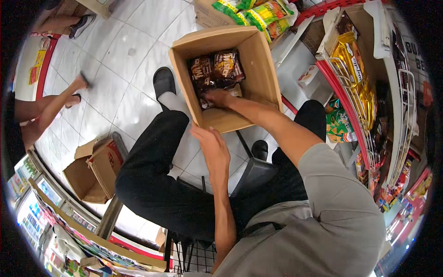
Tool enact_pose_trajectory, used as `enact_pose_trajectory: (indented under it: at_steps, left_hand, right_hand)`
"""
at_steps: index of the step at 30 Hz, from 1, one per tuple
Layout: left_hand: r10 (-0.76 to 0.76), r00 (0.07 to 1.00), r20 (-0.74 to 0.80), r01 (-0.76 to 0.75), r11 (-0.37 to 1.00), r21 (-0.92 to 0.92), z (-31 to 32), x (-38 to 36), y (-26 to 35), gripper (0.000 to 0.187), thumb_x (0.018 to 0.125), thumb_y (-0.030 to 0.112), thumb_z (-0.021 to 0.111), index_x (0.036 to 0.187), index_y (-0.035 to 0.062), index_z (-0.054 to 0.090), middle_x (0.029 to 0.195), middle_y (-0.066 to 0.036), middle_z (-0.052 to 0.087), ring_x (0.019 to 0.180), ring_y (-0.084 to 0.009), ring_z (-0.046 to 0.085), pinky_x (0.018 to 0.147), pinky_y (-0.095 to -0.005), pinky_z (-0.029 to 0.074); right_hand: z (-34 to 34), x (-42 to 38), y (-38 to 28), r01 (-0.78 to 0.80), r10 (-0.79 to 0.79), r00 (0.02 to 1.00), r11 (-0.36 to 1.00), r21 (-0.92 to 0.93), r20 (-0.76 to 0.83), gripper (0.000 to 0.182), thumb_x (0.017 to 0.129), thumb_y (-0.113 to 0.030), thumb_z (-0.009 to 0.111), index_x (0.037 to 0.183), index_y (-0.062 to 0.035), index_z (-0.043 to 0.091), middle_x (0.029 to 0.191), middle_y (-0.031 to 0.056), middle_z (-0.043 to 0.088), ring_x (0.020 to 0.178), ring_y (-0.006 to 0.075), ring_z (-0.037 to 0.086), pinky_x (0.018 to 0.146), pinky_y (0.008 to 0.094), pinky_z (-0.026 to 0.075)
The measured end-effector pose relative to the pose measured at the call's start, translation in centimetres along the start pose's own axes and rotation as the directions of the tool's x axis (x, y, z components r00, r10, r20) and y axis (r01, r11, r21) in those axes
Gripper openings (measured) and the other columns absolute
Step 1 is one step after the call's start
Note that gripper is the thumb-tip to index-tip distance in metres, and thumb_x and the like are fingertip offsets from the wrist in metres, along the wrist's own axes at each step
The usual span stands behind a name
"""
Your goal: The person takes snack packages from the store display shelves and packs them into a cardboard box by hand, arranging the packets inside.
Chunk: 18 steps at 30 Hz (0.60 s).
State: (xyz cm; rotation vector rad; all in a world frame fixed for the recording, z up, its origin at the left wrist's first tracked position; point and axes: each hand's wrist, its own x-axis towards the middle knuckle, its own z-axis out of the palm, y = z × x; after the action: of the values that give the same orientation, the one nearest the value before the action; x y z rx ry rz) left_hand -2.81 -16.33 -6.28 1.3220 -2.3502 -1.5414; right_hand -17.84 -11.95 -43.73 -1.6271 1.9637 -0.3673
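An open cardboard box (265, 85) stands between the person's knees, its opening facing up. Dark brown snack packets (226, 64) lie inside at its bottom. My right hand (219, 98) reaches into the box and touches the lower packets; its fingertips are hidden among them, so its grip does not show. Outside the box, my left hand (210, 144) is held against the near left corner of the rim, fingers stretched out, with nothing held in it.
Shelves with golden packets (353, 64) and green packets (339, 124) rise at the right. Green and yellow bags (270, 16) lie beyond the box. An opened carton (104, 166) sits on the tiled floor at the left. Other people's legs (55, 104) show at the far left.
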Motion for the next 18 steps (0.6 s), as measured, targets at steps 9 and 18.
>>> enact_pose_trajectory:
  at_steps: [9, 18]
  left_hand:
    - [0.107, 0.993, -0.047, -0.108, 0.994, -0.005, 0.9, 0.0, -0.4, 0.047, 0.109, 0.006, 0.041, 0.148, -0.0115, 0.023, 0.133, -0.032, 0.038, 0.115, -0.0481, 0.054, 0.099, -0.0445, 0.045]
    - [0.02, 1.0, -0.016, -0.02, 0.999, -0.032, 0.2, 0.3, 0.8, 0.045, 0.108, 0.007, 0.041, 0.147, -0.0118, 0.025, 0.133, -0.035, 0.038, 0.113, -0.0524, 0.053, 0.097, -0.0489, 0.044]
  right_hand:
    - [-0.3, -3.4, 3.6, -0.162, 0.129, 0.986, 0.897, 0.411, 0.106, 0.057, 0.078, 0.002, 0.057, 0.134, -0.0085, 0.057, 0.131, 0.0234, 0.063, 0.114, 0.0369, 0.065, 0.091, 0.044, 0.055]
    - [-6.6, -4.8, 2.4, -0.39, 0.438, 0.756, 0.898, -0.203, 0.487, 0.017, 0.077, -0.011, 0.066, 0.09, -0.0048, 0.075, 0.091, 0.0188, 0.073, 0.079, 0.0325, 0.07, 0.066, 0.0473, 0.055]
